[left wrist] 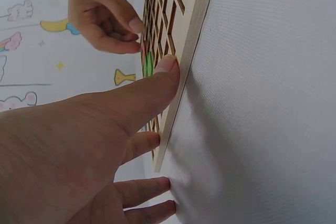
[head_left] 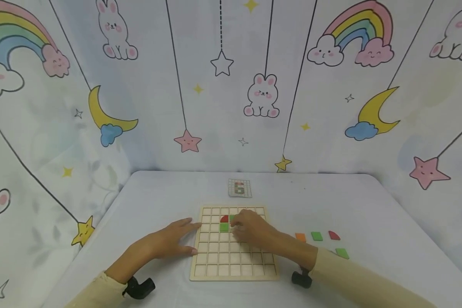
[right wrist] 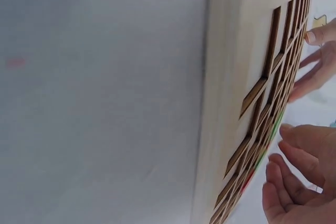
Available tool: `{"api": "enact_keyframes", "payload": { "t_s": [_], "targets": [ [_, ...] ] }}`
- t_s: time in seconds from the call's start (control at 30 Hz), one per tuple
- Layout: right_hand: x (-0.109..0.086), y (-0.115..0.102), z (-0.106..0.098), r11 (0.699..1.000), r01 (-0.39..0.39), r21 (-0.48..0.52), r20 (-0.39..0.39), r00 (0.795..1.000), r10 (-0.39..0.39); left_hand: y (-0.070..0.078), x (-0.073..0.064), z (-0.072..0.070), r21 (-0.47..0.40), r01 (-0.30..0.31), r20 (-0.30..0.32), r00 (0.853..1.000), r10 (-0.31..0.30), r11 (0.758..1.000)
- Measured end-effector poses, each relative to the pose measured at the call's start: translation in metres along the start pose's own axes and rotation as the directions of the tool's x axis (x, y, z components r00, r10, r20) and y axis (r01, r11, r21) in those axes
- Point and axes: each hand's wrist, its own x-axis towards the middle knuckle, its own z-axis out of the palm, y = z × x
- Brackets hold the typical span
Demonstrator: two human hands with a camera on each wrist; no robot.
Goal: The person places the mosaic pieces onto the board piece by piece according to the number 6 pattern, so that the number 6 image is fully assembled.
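A wooden grid board lies flat on the white table. Along its left edge rests my left hand, its thumb and forefinger touching the frame while other fingertips reach the cloth. A red quarter-round tile sits in one cell, directly above a green square tile. Just right of these, my right hand hovers low over the board's upper middle, fingertips beside another green tile. Its fingers bend loosely, with thumb and forefinger apart in the left wrist view and nothing visible between them.
Right of the board lie an orange tile, a green square, a red quarter-round and a lower green square. Behind the board is a small card printed with a 6. Patterned cloth walls enclose the table.
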Motion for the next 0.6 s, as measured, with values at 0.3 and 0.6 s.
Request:
{"api": "enact_keyframes", "payload": {
  "t_s": [0.3,0.6],
  "targets": [
    [-0.026,0.018,-0.023,0.990,-0.115,0.082,-0.034,0.992,0.119,-0.002,-0.002,0.002,-0.013,0.003,-0.003,1.000,-0.003,1.000],
    [-0.063,0.044,-0.059,0.959,-0.272,0.072,-0.098,0.955,0.279,0.000,-0.004,0.000,-0.017,-0.018,-0.008,1.000,0.017,1.000]
  ]
}}
